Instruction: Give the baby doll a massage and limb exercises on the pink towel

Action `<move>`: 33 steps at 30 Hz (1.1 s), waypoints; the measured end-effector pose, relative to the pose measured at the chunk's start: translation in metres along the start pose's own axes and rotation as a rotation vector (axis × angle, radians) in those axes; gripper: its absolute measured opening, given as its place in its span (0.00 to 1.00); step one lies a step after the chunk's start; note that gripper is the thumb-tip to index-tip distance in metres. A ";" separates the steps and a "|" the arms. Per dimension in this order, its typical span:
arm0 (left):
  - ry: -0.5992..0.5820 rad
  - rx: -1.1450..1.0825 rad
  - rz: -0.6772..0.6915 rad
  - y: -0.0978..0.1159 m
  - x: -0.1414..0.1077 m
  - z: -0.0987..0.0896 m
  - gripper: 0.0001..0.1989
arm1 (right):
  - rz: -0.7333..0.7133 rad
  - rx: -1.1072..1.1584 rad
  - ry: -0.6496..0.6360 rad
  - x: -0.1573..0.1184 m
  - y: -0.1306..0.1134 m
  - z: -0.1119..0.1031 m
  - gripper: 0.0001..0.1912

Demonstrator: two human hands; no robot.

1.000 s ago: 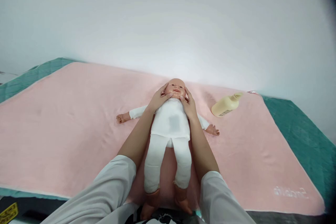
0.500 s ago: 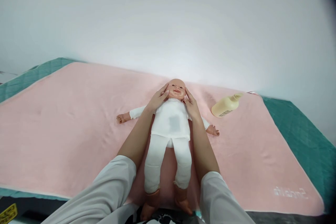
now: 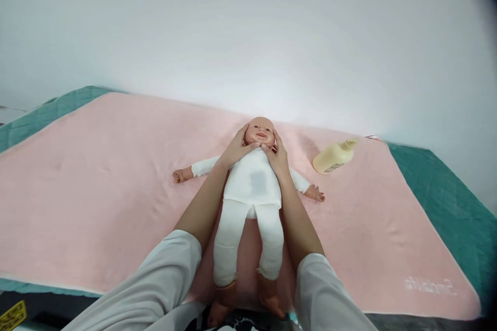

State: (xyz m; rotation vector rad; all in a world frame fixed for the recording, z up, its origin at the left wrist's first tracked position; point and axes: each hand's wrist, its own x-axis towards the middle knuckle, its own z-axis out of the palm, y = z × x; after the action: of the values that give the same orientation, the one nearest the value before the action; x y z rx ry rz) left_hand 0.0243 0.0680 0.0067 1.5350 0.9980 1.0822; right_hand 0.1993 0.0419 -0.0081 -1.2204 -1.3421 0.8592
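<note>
Fingers (image 3: 248, 148) drew together below doll's chin (image 3: 261, 141), near blanket's far edge (image 3: 217, 112).

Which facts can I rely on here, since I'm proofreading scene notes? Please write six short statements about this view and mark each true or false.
1. The doll lies face up on the pink blanket. True.
2. Its arms are folded over its chest. False: both are stretched out to the sides.
3. The left hand and right hand touch opposite sides of its head. True.
4. A yellow bottle is on the blanket, to the person's right of the doll. True.
5. The right hand grips the bottle. False: it is at the head, apart from the bottle.
6. The cloth showing past the blanket's edges is red. False: it is green.
</note>
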 end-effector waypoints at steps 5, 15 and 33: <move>0.043 0.052 0.033 -0.005 0.002 0.002 0.50 | -0.036 -0.060 0.023 0.000 0.004 0.003 0.41; 0.088 0.086 0.032 -0.009 0.004 0.002 0.47 | -0.014 -0.040 0.039 0.000 0.002 0.003 0.40; 0.067 0.030 -0.060 0.007 0.000 -0.003 0.40 | 0.047 0.148 -0.051 0.003 -0.006 -0.008 0.42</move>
State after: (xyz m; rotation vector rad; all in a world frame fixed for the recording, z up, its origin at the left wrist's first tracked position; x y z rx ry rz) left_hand 0.0221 0.0670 0.0136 1.4919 1.1036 1.0874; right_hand 0.2064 0.0419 -0.0004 -1.1252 -1.2713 1.0102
